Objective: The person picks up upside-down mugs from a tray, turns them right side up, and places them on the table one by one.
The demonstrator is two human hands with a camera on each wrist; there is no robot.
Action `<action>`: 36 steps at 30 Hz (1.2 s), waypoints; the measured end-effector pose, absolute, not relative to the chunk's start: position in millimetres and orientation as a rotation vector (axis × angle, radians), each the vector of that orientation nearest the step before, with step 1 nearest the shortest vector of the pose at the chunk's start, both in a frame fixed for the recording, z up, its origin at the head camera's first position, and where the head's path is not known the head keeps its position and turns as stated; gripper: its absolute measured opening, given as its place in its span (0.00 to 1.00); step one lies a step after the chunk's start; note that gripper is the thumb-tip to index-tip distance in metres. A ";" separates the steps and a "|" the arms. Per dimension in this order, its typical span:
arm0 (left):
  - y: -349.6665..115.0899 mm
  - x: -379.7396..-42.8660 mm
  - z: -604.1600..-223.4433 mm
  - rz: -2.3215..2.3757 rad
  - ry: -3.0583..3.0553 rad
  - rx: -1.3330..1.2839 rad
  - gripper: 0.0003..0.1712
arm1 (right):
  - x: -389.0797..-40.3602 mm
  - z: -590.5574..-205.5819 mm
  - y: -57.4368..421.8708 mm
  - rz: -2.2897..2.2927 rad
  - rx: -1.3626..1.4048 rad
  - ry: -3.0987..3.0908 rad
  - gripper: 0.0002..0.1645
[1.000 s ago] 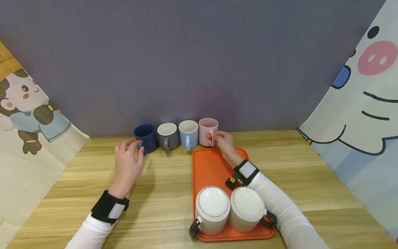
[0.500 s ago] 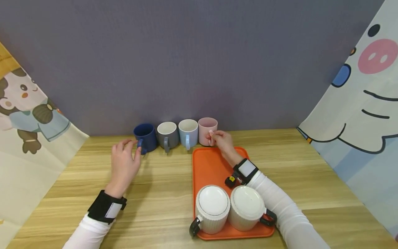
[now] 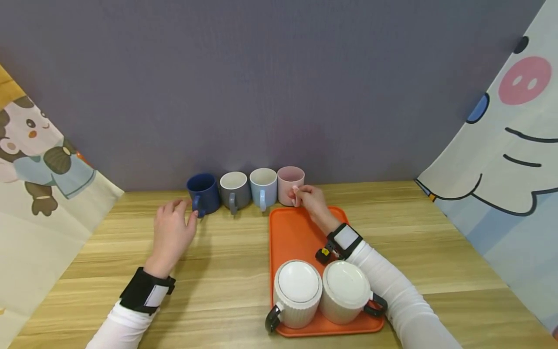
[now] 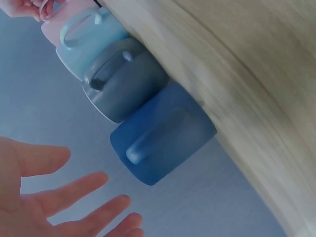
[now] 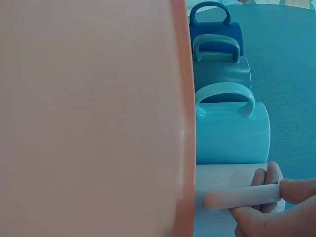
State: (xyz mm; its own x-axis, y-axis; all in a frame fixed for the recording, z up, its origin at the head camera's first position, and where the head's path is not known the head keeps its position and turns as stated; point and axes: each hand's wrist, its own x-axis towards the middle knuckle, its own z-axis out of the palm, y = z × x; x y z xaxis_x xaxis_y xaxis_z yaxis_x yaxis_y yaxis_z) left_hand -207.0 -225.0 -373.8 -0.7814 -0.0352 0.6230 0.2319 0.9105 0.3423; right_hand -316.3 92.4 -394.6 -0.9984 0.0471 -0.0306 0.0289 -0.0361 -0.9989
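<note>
Four mugs stand upright in a row against the grey backdrop: navy [image 3: 209, 195], dark grey [image 3: 240, 195], light blue [image 3: 269, 193] and pink [image 3: 284, 188]. My right hand [image 3: 316, 202] pinches the pink mug's handle between thumb and fingers; in the right wrist view that handle [image 5: 252, 196] shows between them. Beside the navy mug's handle [image 3: 197, 204], my left hand [image 3: 172, 235] stays with its fingers spread and holds nothing. The left wrist view shows a gap between those fingers and the navy mug [image 4: 170, 143].
An orange tray [image 3: 289, 237] lies just in front of the pink mug, under my right forearm. At its near end two ribbed cream mugs [image 3: 300, 314] [image 3: 342, 310] with black handles sit upside down. A grey backdrop [image 3: 279, 97] rises behind the wooden table [image 3: 226, 281].
My left hand has drawn back slightly left and toward me from the navy mug's handle, which now shows more fully. My right hand stays on the pink mug's handle.
</note>
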 end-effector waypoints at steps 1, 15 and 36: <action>-224.7 -206.7 -374.3 -0.532 -2.426 -0.135 0.17 | -316.3 -394.9 92.6 2.253 -0.096 -2.181 0.14; -221.3 -206.2 -377.4 -0.508 -2.495 -0.138 0.18 | -317.0 -391.0 94.9 2.196 -0.065 -2.316 0.16; -206.0 -214.1 -380.8 -0.524 -2.523 -0.183 0.18 | -301.9 -372.3 110.3 1.975 0.112 -2.651 0.27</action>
